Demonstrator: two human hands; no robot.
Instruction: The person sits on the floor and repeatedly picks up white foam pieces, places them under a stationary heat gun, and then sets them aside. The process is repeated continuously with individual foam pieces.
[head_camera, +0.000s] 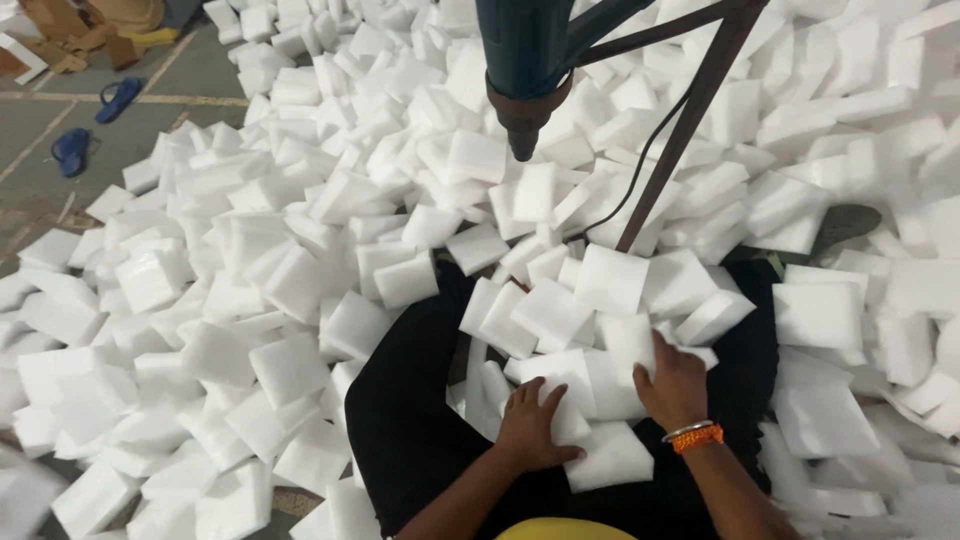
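Note:
I sit on the floor with black-trousered legs spread, a heap of white foam blocks (560, 320) piled between them. My left hand (530, 425) lies flat, fingers apart, on a white block (610, 455) in my lap. My right hand (672, 385), with bangles at the wrist, presses on the edge of another white block (625, 345). A teal heat gun (525, 70) hangs nozzle-down on a dark metal stand (690, 110) above the heap.
White foam blocks (250, 300) cover the floor on all sides. A black cable (640, 180) runs down beside the stand. Blue sandals (75, 150) and cardboard scraps (80, 30) lie on bare concrete at the upper left.

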